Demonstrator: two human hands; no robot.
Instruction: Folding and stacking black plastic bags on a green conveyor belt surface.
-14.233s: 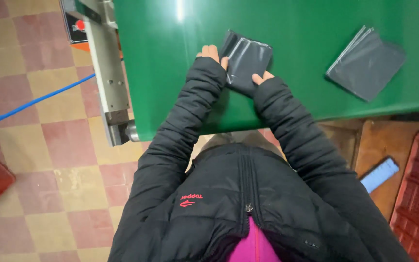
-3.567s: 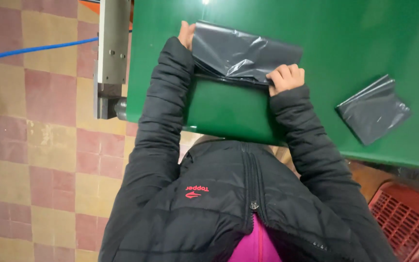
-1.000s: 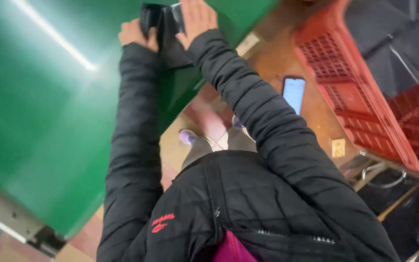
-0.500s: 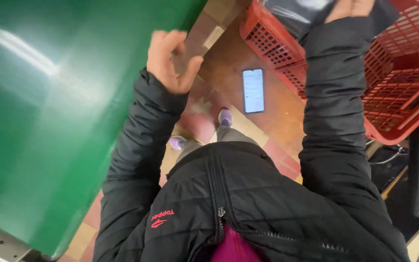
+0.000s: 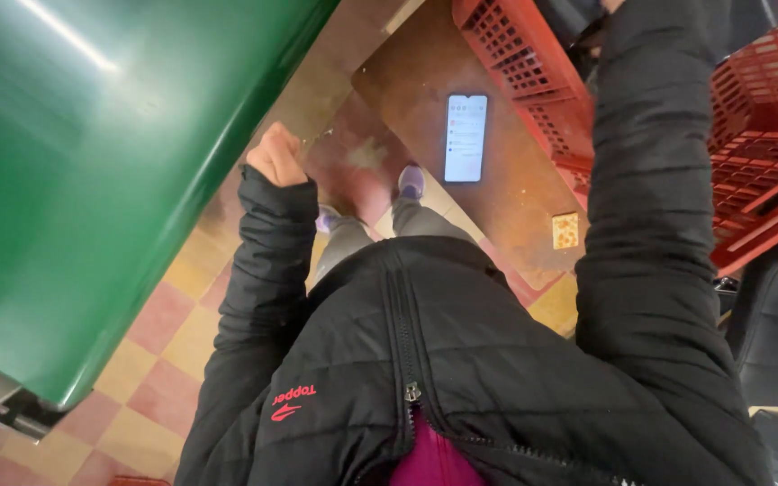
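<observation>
Head view, looking down the front of a black padded jacket (image 5: 461,360).

Left hand (image 5: 274,157): curled into a loose fist, fingers drawn together, nothing seen in its grip. It hangs just beside the edge of the green surface (image 5: 92,180), over the floor; whether it touches that edge cannot be told.

Right hand: cut off by the top of the frame, only the right sleeve (image 5: 650,180) shows, stretched up over the red crate (image 5: 767,135). Whether its grip is apart, together or clamped on something cannot be told.

Red crate: latticed plastic, at the far side of the sleeve from the green surface. Dark material shows inside it just beside the cuff; its kind is not clear.

Phone (image 5: 465,137): lies flat, screen lit, on a brown board (image 5: 497,207) between the green surface and the red crate, touching neither.

A small yellow square (image 5: 565,230) rests on the same board, closer to the red crate than the phone is.

Feet in purple shoes (image 5: 411,182) stand on the checked tile floor (image 5: 164,324), near the phone, between the green surface and the red crate
</observation>
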